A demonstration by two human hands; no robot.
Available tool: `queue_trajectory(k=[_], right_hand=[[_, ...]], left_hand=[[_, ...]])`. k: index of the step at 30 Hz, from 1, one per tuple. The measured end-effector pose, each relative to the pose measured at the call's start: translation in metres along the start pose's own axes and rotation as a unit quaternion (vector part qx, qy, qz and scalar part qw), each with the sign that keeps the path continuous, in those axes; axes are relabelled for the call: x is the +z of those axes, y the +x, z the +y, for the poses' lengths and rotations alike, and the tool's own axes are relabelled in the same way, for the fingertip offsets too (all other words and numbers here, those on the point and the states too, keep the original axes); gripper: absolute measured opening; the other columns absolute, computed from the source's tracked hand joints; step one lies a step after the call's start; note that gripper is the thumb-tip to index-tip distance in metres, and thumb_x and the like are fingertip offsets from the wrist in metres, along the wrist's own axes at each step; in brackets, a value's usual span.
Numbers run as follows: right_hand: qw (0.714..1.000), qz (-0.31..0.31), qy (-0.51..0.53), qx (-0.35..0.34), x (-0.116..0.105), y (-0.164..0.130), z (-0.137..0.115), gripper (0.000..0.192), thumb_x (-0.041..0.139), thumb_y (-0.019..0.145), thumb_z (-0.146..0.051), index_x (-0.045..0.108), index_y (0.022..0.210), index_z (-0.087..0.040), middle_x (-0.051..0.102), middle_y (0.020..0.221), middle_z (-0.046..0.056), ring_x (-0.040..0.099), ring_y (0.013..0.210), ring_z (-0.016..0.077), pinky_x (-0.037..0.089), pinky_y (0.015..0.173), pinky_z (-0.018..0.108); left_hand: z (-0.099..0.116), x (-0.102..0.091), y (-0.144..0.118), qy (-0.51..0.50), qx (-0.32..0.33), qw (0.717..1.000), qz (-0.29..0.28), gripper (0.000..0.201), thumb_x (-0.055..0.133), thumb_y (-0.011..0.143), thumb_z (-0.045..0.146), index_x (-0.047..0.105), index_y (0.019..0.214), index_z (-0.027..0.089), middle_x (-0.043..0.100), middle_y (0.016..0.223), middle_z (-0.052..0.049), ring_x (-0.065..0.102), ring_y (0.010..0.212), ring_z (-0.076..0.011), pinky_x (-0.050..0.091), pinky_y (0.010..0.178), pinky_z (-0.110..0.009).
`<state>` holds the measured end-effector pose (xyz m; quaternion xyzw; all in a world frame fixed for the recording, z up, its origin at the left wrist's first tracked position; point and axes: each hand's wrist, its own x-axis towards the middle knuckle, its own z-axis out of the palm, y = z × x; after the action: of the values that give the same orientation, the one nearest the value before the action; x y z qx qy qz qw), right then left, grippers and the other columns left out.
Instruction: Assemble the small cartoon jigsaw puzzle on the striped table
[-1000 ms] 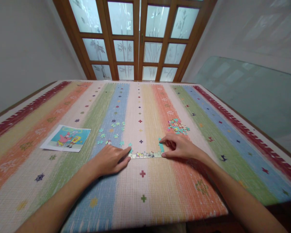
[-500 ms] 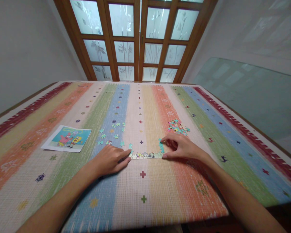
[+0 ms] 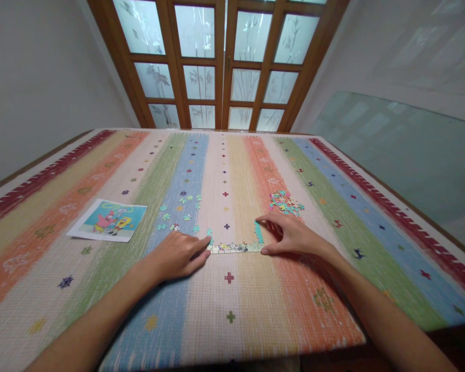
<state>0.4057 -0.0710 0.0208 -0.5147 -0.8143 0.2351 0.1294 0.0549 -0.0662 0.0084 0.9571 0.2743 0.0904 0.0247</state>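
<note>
Pressing on both ends of the joined puzzle strip, we find it lying flat on the striped tablecloth, about midway between the left and right edges of the table and nearer the front edge than the far one. The strip runs left to right, with a short teal arm turning up toward the far edge at each end.

Left hand: palm down, fingers stretched out loosely, index fingertip touching the strip's left end by the teal corner piece. It grips nothing; it only rests against the piece.

Right hand: spread open over the strip's right corner, index fingertip on top of the upturned teal arm, thumb at the strip's lower right end. We see no piece lifted or pinched between the fingers; contact only.

Outward from the strip: loose teal pieces lie scattered on the blue stripe, just beyond the left hand. A heap of mixed pieces sits on the orange stripe, just beyond the right hand. A reference picture with cartoon figures lies flat toward the left edge, well apart from the strip.

Beyond the far edge, wooden doors with frosted panes.
</note>
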Motion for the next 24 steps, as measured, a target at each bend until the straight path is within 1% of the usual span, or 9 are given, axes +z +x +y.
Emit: queue_trajectory(k=[5,8,10,12,14,16,19,24], right_hand=[[1.000,-0.002,-0.012,0.002,0.000,0.000,-0.001,0.064,0.087,0.070,-0.041,0.067,0.126,-0.020,0.069,0.097,0.007,0.061,0.082,0.0232,0.045,0.072,0.036],[1.000,-0.007,-0.009,-0.001,-0.001,0.000,-0.002,0.063,0.088,0.070,-0.041,0.068,0.126,-0.019,0.070,0.096,0.007,0.061,0.082,0.0231,0.046,0.072,0.036],[1.000,-0.008,-0.008,-0.005,-0.002,0.001,-0.002,0.062,0.087,0.070,-0.041,0.068,0.126,-0.021,0.070,0.096,0.007,0.061,0.082,0.0232,0.046,0.072,0.036],[1.000,-0.005,-0.011,-0.009,-0.001,0.001,-0.001,0.062,0.087,0.071,-0.042,0.068,0.126,-0.022,0.070,0.097,0.007,0.061,0.082,0.0234,0.046,0.072,0.036],[1.000,0.000,-0.015,-0.012,0.000,0.000,0.001,0.062,0.087,0.071,-0.042,0.068,0.126,-0.023,0.069,0.097,0.007,0.061,0.082,0.0236,0.046,0.072,0.037],[1.000,0.003,-0.018,-0.014,0.001,0.001,0.002,0.062,0.088,0.070,-0.042,0.068,0.126,-0.024,0.069,0.096,0.007,0.060,0.082,0.0237,0.046,0.072,0.037],[1.000,0.004,-0.017,-0.017,0.002,0.001,0.004,0.062,0.088,0.071,-0.043,0.068,0.126,-0.023,0.068,0.095,0.006,0.060,0.082,0.0236,0.046,0.072,0.037],[1.000,0.000,-0.017,-0.025,0.000,0.001,0.003,0.062,0.088,0.072,-0.045,0.067,0.125,-0.019,0.067,0.095,0.007,0.060,0.081,0.0235,0.046,0.073,0.037]], left_hand=[[0.002,0.003,0.000,-0.015,-0.020,1.000,-0.003,0.037,0.034,0.108,0.036,0.066,0.103,0.019,0.066,0.064,-0.001,0.058,0.053,-0.0160,0.034,0.054,-0.030],[0.001,0.007,0.000,-0.016,-0.036,0.999,0.002,0.038,0.035,0.109,0.039,0.067,0.104,0.019,0.066,0.068,-0.002,0.058,0.057,-0.0177,0.038,0.058,-0.030],[0.001,0.008,0.001,-0.005,-0.049,0.998,0.027,0.039,0.036,0.110,0.042,0.068,0.104,0.019,0.067,0.074,-0.005,0.060,0.066,-0.0205,0.042,0.063,-0.032],[0.002,0.008,0.003,-0.002,-0.054,0.997,0.063,0.039,0.040,0.109,0.047,0.068,0.107,0.019,0.067,0.083,-0.007,0.060,0.079,-0.0239,0.047,0.073,-0.036],[0.003,0.007,0.007,-0.006,-0.060,0.994,0.093,0.037,0.046,0.107,0.049,0.066,0.115,0.020,0.067,0.094,-0.009,0.057,0.090,-0.0269,0.048,0.083,-0.041],[0.004,0.007,0.009,-0.005,-0.076,0.991,0.107,0.037,0.050,0.105,0.048,0.063,0.125,0.020,0.065,0.103,-0.011,0.054,0.097,-0.0286,0.047,0.088,-0.044],[0.004,0.007,0.011,0.011,-0.102,0.990,0.101,0.036,0.055,0.103,0.043,0.062,0.128,0.018,0.064,0.108,-0.012,0.052,0.099,-0.0298,0.045,0.087,-0.044],[0.001,0.010,0.011,0.014,-0.120,0.990,0.078,0.027,0.059,0.101,0.043,0.067,0.111,0.019,0.064,0.104,-0.010,0.050,0.097,-0.0288,0.043,0.085,-0.043]])
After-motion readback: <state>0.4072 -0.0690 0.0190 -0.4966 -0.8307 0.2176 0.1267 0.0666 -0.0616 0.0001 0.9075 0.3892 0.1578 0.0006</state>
